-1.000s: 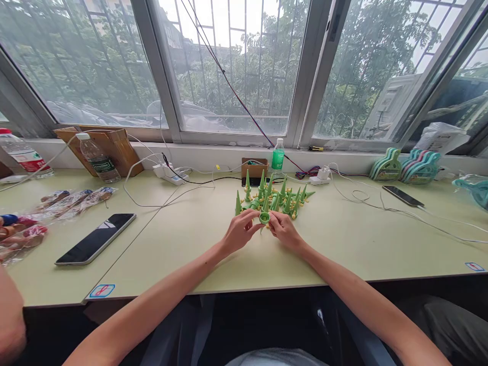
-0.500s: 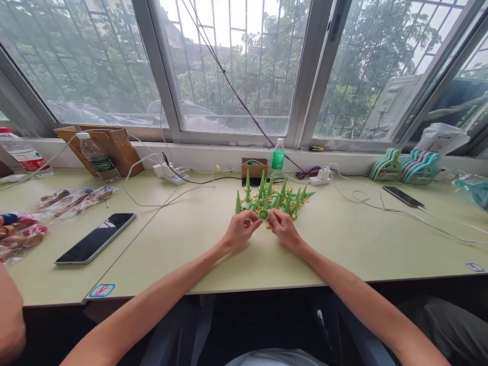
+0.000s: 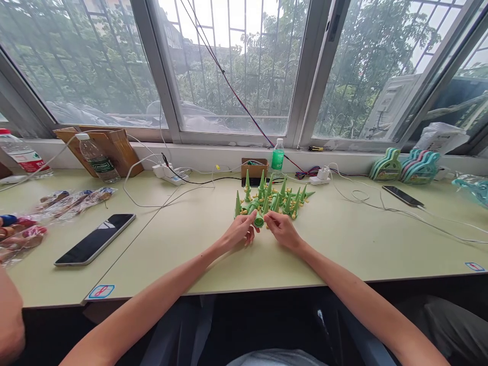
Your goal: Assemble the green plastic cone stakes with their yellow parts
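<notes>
My left hand [image 3: 241, 230] is closed around a green watering spike [image 3: 258, 222], whose round open end faces me. Just right of that opening, my right hand [image 3: 281, 227] is closed, its thumb and fingertips pinched. Whatever small thing sits in that pinch, if anything, is hidden. Right behind both hands lies a cluster of green watering spikes [image 3: 282, 190] with small yellow parts. Several stand point up, while others lie on their sides.
A green-labelled bottle [image 3: 278, 156] and a small cardboard box [image 3: 254, 168] stand behind the spikes. White cables [image 3: 152, 205] cross the table [image 3: 183, 229]. Phones lie left [image 3: 97, 239] and right [image 3: 403, 195]. At far left, another person's arm [image 3: 10, 315] shows.
My left hand has shifted the spike slightly left and down, changing its grip. A small gap has opened between the spike's rim and my right fingertips.
</notes>
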The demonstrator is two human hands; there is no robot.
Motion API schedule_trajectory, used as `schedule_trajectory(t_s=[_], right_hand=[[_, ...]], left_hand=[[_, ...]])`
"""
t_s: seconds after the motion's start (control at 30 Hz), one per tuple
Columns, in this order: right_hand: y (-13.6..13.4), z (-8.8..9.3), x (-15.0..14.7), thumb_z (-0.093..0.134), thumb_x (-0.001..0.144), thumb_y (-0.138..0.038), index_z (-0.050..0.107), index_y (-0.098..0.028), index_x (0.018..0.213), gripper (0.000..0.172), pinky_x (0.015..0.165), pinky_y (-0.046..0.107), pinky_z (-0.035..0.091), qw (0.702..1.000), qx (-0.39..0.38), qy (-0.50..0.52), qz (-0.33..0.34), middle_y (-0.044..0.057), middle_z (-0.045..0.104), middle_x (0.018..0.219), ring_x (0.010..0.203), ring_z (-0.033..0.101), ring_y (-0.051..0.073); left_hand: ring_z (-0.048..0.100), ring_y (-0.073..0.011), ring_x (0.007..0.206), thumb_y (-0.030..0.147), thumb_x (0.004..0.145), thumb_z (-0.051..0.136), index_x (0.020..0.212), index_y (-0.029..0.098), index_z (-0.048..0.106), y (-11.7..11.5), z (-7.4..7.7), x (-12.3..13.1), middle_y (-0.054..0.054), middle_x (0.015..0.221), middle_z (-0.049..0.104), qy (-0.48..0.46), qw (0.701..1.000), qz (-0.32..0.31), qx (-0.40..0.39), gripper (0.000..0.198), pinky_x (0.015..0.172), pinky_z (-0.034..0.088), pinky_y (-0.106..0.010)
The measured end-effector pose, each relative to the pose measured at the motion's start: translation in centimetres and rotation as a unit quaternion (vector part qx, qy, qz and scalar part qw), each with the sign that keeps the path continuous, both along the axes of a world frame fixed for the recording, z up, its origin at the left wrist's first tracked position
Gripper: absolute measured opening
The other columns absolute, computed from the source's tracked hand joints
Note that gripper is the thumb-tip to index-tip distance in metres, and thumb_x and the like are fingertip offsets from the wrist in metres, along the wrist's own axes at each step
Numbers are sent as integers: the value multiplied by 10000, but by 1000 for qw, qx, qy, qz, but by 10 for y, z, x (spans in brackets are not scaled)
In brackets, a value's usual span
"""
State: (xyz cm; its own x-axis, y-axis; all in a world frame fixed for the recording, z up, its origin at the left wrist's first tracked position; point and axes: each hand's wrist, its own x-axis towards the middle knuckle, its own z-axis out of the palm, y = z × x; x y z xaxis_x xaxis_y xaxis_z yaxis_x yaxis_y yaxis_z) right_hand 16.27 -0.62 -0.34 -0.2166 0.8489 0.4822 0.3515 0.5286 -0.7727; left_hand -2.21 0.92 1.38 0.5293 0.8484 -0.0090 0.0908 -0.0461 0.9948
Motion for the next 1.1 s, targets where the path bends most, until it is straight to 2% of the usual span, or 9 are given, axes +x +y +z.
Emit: schedule_trajectory(t_s=[0.23, 0.43, 0.57, 0.7, 0.77, 0.87, 1.1], right_hand=[[0, -1, 1, 407, 965, -475, 410, -199, 679, 397, 518, 242, 293, 1000, 5, 4, 13, -34, 410, 596, 534, 342, 104], [0, 0, 1, 407, 959, -482, 387, -199, 659, 413, 520, 242, 291, 1000, 5, -7, 12, -32, 412, 600, 537, 346, 102], [1, -1, 1, 396, 959, -493, 377, -199, 637, 437, 526, 248, 293, 1000, 9, -18, 2, -27, 417, 588, 533, 351, 105], [3, -2, 1, 391, 963, -475, 367, -196, 613, 447, 518, 255, 276, 999, 10, -33, -20, -25, 412, 561, 516, 344, 104], [3, -2, 1, 387, 964, -479, 363, -196, 607, 457, 513, 257, 270, 999, 7, -34, -21, -26, 404, 554, 510, 338, 104], [3, -1, 0, 380, 965, -503, 383, -195, 610, 471, 514, 255, 284, 999, 4, -30, -20, -23, 423, 558, 512, 358, 106], [3, -3, -1, 390, 966, -527, 456, -189, 654, 464, 504, 245, 300, 999, -1, -8, -35, -28, 439, 560, 501, 370, 101]], left_hand=[[478, -88, 400, 692, 864, 446, 771, 126, 578, 0, -1, -1, -7, 551, 549, 22, 999, -31, 4, 589, 375, 365, -204], [454, -88, 373, 631, 896, 455, 799, 147, 551, 1, -3, -5, 10, 485, 538, 43, 997, -54, 47, 503, 384, 345, -199], [469, -79, 413, 575, 878, 536, 804, 161, 546, -1, -4, -4, 23, 553, 531, 76, 987, -17, 143, 420, 394, 365, -186], [552, -89, 594, 516, 846, 610, 836, 160, 616, -1, -8, -1, -37, 865, 575, 80, 957, 39, 277, 356, 486, 484, -201], [553, -92, 631, 485, 851, 614, 888, 172, 657, 0, -9, 1, -50, 933, 568, 86, 944, 48, 316, 318, 504, 502, -205], [547, -88, 637, 437, 871, 604, 953, 197, 683, 1, -10, 1, -56, 972, 565, 87, 934, 53, 342, 266, 497, 494, -198], [526, -86, 636, 368, 904, 566, 939, 185, 637, 4, -13, 2, -49, 955, 549, 97, 924, 84, 360, 200, 487, 455, -187]])
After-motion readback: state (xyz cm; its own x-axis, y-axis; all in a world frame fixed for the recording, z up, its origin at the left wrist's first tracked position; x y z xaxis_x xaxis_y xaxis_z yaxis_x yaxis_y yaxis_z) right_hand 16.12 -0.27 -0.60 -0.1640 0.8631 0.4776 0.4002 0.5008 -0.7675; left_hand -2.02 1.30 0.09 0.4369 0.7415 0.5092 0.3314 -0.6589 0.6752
